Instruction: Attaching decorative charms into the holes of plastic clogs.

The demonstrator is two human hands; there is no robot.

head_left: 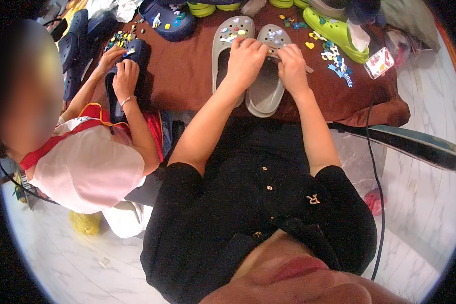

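Note:
A pair of grey clogs lies on the brown cloth before me, heels towards me. Colourful charms dot the toe of the left grey clog [235,30], and a few pale ones sit on the right grey clog [266,96]. My left hand [247,58] reaches across with fingers curled at the right clog's upper, near its opening. On that clog's other side, my right hand [292,66] grips the upper, and a strap end juts out beside it. The fingertips of both hands nearly meet; any small piece between them is hidden.
Loose charms [334,58] and a lime-green clog [334,33] lie to the right, near a phone [379,63]. At left, a co-worker's hands [119,71] work on a dark blue clog [142,55]. Another navy clog [175,28] stands behind. A black cable [374,167] hangs at right.

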